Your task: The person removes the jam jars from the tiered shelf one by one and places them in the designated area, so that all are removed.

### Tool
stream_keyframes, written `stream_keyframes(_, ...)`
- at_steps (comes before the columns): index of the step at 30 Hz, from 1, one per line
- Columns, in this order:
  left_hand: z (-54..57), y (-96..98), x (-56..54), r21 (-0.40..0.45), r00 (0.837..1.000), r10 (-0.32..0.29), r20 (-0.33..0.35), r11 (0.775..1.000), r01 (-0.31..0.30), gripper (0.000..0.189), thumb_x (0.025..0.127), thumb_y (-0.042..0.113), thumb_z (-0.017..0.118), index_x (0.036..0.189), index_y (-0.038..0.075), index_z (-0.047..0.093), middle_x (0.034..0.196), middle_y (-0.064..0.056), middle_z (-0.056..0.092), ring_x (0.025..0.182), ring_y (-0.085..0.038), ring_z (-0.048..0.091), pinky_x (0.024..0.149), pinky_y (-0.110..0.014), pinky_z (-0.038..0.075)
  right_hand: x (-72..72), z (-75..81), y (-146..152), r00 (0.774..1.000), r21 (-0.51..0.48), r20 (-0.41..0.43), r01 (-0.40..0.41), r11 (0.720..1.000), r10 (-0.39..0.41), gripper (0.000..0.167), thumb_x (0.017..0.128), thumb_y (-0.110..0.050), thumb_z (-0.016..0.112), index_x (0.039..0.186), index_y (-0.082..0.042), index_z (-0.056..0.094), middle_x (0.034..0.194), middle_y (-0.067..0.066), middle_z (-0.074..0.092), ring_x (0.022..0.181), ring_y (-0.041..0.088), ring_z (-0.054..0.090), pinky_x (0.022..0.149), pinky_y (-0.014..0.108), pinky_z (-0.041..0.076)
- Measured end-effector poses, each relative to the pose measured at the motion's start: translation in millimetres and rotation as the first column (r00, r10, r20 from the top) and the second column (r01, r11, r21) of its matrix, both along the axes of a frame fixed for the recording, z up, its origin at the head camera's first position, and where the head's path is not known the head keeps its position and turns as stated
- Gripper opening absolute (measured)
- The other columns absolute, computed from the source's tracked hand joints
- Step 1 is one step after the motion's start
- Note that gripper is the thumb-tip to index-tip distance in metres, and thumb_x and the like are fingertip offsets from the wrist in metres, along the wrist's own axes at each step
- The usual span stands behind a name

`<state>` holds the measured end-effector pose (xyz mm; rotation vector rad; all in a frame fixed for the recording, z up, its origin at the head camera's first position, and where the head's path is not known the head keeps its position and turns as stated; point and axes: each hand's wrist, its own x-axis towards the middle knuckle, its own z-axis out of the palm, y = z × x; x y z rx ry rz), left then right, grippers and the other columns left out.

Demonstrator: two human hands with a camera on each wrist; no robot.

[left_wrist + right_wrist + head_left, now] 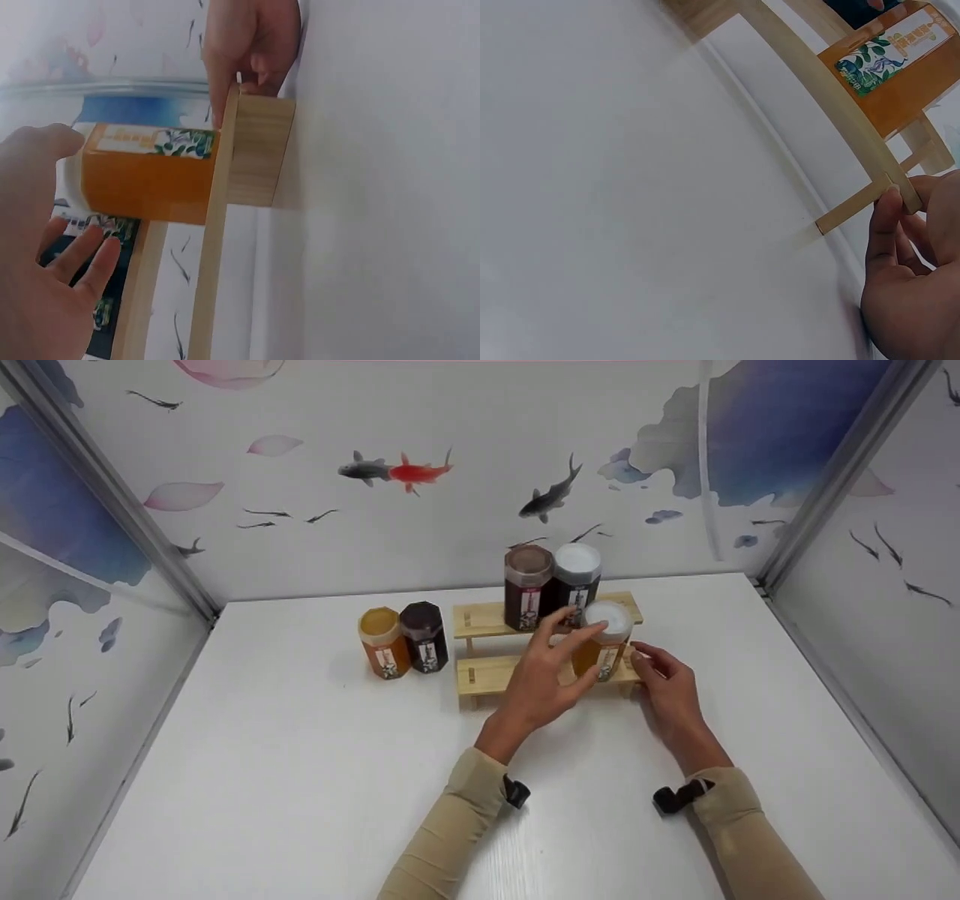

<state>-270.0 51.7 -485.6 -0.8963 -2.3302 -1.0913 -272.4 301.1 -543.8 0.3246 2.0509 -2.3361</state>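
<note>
An orange jar [602,651] with a white lid stands at the right end of the lower step of a two-step wooden rack [487,673]. My left hand [581,649] is spread about this jar from the left. Its fingers [94,259] are straight and its thumb is near the lid; it has no firm grip on the orange jar [150,180]. My right hand [649,660] pinches the right end of the rack's lower step, thumb on the wood. In the right wrist view the right hand [911,201] sits at the rack's [832,112] corner.
Two dark jars stand on the upper step, one with a brown lid [527,589] and one with a white lid [576,581]. To the left of the rack, an orange jar [382,643] and a dark jar [424,636] stand on the white table [300,780]. Patterned walls enclose three sides.
</note>
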Motion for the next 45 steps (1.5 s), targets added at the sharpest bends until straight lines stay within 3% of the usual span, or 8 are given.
stream_keyframes(3,-5.6,16.1,0.7,0.008,0.999,0.05,0.006,0.999,-0.05,0.059,0.102,0.041,0.076,0.156,0.038,0.054,0.17,-0.004,0.037,0.153,-0.021,0.047,0.11,-0.033,0.057,1.0,0.0,1,1.0,0.04,0.007,-0.001,0.999,0.001,0.06,0.104,-0.043,0.072,0.155,-0.017,0.058,0.135,0.004,0.057,0.115,0.012,0.062,0.091,0.017,0.06)
stream_keyframes(6,-7.2,30.8,1.7,0.06,0.994,0.11,0.013,0.992,-0.11,0.054,0.099,0.042,0.079,0.149,0.033,0.059,0.166,-0.004,0.041,0.152,-0.02,0.049,0.112,-0.029,0.055,1.8,0.9,1,1.0,0.046,0.012,0.004,0.999,-0.005,0.06,0.103,-0.045,0.073,0.155,-0.018,0.058,0.134,0.004,0.056,0.111,0.013,0.061,0.088,0.016,0.059)
stream_keyframes(13,-11.1,47.2,6.3,0.17,0.974,0.217,-0.06,0.964,-0.204,0.047,0.094,0.043,0.086,0.129,0.02,0.065,0.156,-0.009,0.052,0.144,-0.023,0.058,0.117,-0.031,0.052,2.5,0.9,-1,1.0,0.086,0.016,0.01,0.996,-0.012,0.06,0.102,-0.048,0.073,0.154,-0.021,0.059,0.131,0.003,0.056,0.106,0.013,0.057,0.081,0.015,0.055)
stream_keyframes(18,-15.2,47.7,7.3,0.228,0.965,0.232,-0.119,0.953,-0.201,0.043,0.092,0.042,0.087,0.12,0.017,0.065,0.15,-0.01,0.055,0.137,-0.023,0.061,0.116,-0.032,0.053,2.2,0.5,-1,1.0,0.102,-0.003,0.011,0.995,-0.011,0.057,0.103,-0.047,0.072,0.153,-0.02,0.061,0.126,0.002,0.056,0.1,0.012,0.056,0.077,0.016,0.054)
stream_keyframes(23,-13.9,47.1,8.3,0.262,0.978,0.182,-0.1,0.953,-0.151,0.04,0.092,0.032,0.089,0.12,0.018,0.065,0.149,-0.009,0.055,0.134,-0.022,0.063,0.115,-0.028,0.053,2.6,-1.1,0,1.0,0.159,-0.024,0.009,0.987,-0.005,0.055,0.104,-0.049,0.07,0.152,-0.022,0.062,0.124,0.003,0.059,0.099,0.013,0.057,0.078,0.016,0.056)
stream_keyframes(34,4.0,17.9,3.9,0.254,0.991,0.107,-0.077,0.963,-0.084,0.032,0.093,0.029,0.087,0.119,0.018,0.071,0.15,-0.007,0.061,0.14,-0.021,0.062,0.116,-0.028,0.053,2.0,1.8,0,1.0,0.063,-0.008,-0.012,0.998,0.013,0.064,0.104,-0.047,0.071,0.158,-0.017,0.055,0.143,0.003,0.054,0.125,0.013,0.063,0.101,0.019,0.058)
stream_keyframes(45,41.7,-40.0,5.8,0.3,0.982,0.113,-0.153,0.952,-0.062,0.03,0.091,0.03,0.088,0.114,0.015,0.074,0.146,-0.009,0.064,0.134,-0.021,0.065,0.101,-0.032,0.062,1.1,0.7,-2,1.0,0.006,0.0,-0.01,1.0,0.01,0.062,0.105,-0.043,0.07,0.159,-0.017,0.054,0.152,0.005,0.049,0.145,0.021,0.054,0.106,0.02,0.055)
